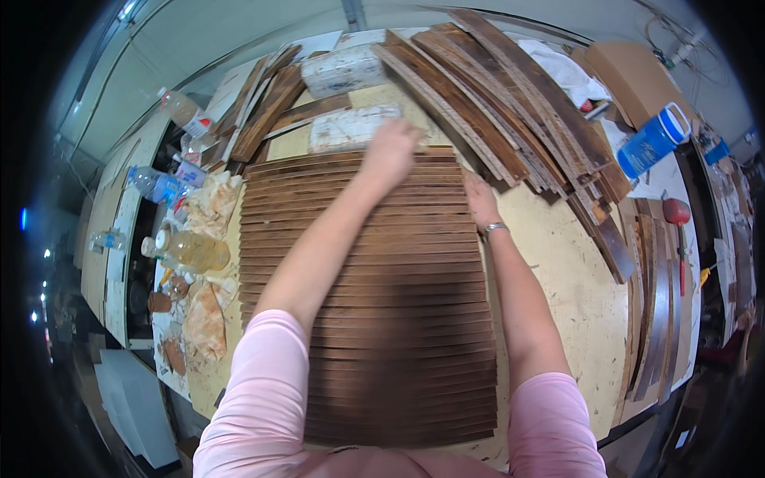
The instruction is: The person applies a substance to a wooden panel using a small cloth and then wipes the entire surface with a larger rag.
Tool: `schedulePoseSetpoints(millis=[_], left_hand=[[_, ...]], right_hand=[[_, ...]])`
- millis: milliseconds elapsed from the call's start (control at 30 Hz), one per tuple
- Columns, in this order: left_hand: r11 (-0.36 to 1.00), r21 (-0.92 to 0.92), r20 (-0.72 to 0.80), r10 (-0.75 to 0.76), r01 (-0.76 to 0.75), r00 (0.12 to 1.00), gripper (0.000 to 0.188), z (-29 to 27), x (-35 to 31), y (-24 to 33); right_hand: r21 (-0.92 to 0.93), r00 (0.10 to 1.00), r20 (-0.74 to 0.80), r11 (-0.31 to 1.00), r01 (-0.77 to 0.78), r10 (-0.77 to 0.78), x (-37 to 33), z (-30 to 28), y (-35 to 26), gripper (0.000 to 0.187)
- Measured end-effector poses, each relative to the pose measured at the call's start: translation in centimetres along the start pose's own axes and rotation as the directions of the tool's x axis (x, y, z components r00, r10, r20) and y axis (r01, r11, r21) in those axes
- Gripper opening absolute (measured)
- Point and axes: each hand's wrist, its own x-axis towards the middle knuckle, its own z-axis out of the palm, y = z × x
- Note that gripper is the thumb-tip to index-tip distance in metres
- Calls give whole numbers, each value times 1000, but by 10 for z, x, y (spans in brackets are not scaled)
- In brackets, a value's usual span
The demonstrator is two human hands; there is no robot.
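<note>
- At the far edge of the strip panel, left hand (390, 151): fingers blurred and bent; whether they grip cannot be told.
- At the panel's right edge, right hand (482, 205): fingers beside the strip ends, pointing away from the person; their closure cannot be told.
- Between the forearms, brown wooden strips (434, 231): laid side by side mid-bench; each long axis runs left to right, the row extending from near to far.
- Beneath, bench (562, 279): pale yellowish top, marked with specks.
- Beyond the far edge, white block (343, 130); to its right, dark boards (478, 88), stacked obliquely.
- At left, bottles (195, 251); at right, blue bottle (649, 145).
- Behind, pale wall (263, 24).
</note>
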Motion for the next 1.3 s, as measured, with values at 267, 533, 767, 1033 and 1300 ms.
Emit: schedulePoseSetpoints(millis=[267, 533, 767, 1033, 1300], left_hand=[[981, 131, 122, -162, 146, 979, 39, -68, -66, -79], [786, 400, -92, -477, 471, 874, 31, -162, -141, -197], [885, 342, 55, -353, 314, 934, 35, -143, -142, -183], [897, 211, -54, -386, 388, 921, 30, -136, -114, -131], [963, -269, 157, 47, -3, 986, 25, -1, 0, 55]], right_hand=[[86, 997, 43, 994, -73, 69, 1, -10, 12, 45], [98, 995, 42, 991, -97, 93, 2, -4, 20, 44], [94, 998, 39, 994, -62, 58, 3, -8, 27, 44], [-36, 996, 89, 999, -19, 22, -6, -12, -2, 43], [-478, 976, 108, 851, 216, -187, -52, -32, -32, 43]])
